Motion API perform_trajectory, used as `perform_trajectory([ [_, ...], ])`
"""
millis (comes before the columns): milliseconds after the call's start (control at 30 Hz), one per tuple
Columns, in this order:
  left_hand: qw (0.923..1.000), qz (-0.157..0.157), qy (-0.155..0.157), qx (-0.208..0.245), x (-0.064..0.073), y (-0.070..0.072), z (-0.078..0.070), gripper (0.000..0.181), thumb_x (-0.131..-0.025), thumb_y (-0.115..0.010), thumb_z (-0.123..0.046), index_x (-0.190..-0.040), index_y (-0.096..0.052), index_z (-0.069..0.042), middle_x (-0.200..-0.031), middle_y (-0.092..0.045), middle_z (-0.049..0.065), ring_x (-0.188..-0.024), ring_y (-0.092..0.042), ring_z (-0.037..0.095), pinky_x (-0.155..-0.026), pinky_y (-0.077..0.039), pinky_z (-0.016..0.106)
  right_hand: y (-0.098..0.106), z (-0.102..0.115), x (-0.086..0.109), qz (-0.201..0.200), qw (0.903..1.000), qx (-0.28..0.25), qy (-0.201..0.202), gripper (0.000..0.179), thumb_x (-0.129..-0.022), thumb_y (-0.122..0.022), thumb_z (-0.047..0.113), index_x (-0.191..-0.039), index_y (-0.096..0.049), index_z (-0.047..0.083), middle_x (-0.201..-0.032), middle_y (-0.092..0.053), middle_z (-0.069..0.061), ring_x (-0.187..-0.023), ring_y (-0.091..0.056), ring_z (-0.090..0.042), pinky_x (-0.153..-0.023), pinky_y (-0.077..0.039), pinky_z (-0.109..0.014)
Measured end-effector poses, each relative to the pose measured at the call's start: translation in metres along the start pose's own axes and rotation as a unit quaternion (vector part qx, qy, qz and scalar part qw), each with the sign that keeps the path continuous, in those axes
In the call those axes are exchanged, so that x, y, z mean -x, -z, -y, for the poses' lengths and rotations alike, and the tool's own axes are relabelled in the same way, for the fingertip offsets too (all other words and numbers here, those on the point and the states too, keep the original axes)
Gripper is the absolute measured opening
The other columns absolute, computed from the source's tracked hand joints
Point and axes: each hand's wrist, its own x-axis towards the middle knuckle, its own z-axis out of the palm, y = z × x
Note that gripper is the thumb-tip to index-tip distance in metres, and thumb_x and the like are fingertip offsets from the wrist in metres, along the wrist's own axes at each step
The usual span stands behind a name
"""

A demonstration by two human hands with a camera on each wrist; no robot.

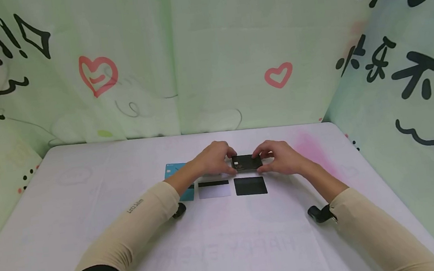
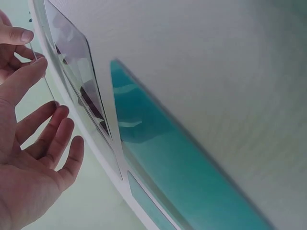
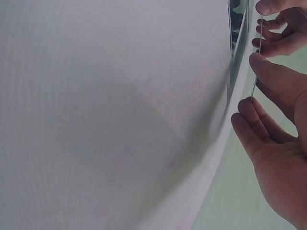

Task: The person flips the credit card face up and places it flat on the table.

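A black card marked VIP (image 1: 246,162) is held level over the far part of the table, pinched at its sides by both hands. My left hand (image 1: 215,158) grips its left end between thumb and fingers. My right hand (image 1: 282,157) grips the right end the same way. In the left wrist view the card shows only as a thin edge between the left hand (image 2: 29,163) and the other hand. The right wrist view likewise has the right hand (image 3: 283,124) pinching that thin edge. A plain black card (image 1: 250,186) lies just nearer than the held one.
Left of the plain black card lies a pale card with a dark stripe (image 1: 214,191). Two blue cards, one behind (image 1: 174,168) and one in front (image 1: 187,195), lie further left, partly covered by the left forearm. A printed green cloth (image 1: 207,55) walls the table's back and sides.
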Motion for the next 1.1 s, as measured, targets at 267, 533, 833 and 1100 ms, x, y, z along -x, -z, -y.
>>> perform_trajectory([
  [267, 0.9997, 0.020, 0.005, -0.008, 0.0011, 0.0015, -0.0028, 0.049, -0.088, -0.084, -0.029, -0.130, -0.071, -0.009, -0.117, -0.073, 0.006, -0.110, -0.062, 0.021, -0.100, -0.051, 0.036, -0.0002, -0.0020, 0.0001, 0.011, 0.9999, -0.009, 0.008, 0.034, -0.082, -0.088, 0.007, -0.113, -0.076, 0.005, -0.117, -0.070, -0.013, -0.110, -0.065, -0.031, -0.105, -0.053, -0.051],
  [533, 0.9994, 0.020, 0.003, -0.030, -0.0009, 0.0011, -0.0055, 0.046, -0.086, -0.085, -0.026, -0.126, -0.073, -0.006, -0.114, -0.074, 0.005, -0.104, -0.062, 0.020, -0.097, -0.052, 0.036, -0.0005, -0.0013, -0.0015, 0.031, 0.9994, 0.006, 0.014, 0.029, -0.084, -0.085, 0.005, -0.112, -0.077, 0.004, -0.121, -0.072, -0.013, -0.111, -0.066, -0.031, -0.103, -0.054, -0.050],
  [833, 0.9982, 0.027, 0.017, -0.051, -0.0047, -0.0010, -0.0096, 0.044, -0.087, -0.086, -0.028, -0.124, -0.075, -0.006, -0.115, -0.071, 0.007, -0.103, -0.061, 0.020, -0.096, -0.053, 0.036, -0.0008, 0.0000, -0.0025, 0.038, 0.9982, 0.042, 0.019, 0.027, -0.086, -0.084, 0.009, -0.111, -0.078, 0.007, -0.121, -0.073, -0.011, -0.111, -0.069, -0.031, -0.100, -0.054, -0.051],
  [1100, 0.9979, 0.029, 0.021, -0.053, -0.0052, -0.0027, -0.0095, 0.045, -0.087, -0.086, -0.029, -0.124, -0.076, -0.005, -0.117, -0.071, 0.008, -0.104, -0.062, 0.019, -0.097, -0.053, 0.036, -0.0031, -0.0009, -0.0036, 0.040, 0.9973, 0.056, 0.024, 0.026, -0.085, -0.085, 0.010, -0.111, -0.080, 0.008, -0.119, -0.072, -0.010, -0.111, -0.067, -0.030, -0.100, -0.054, -0.051],
])
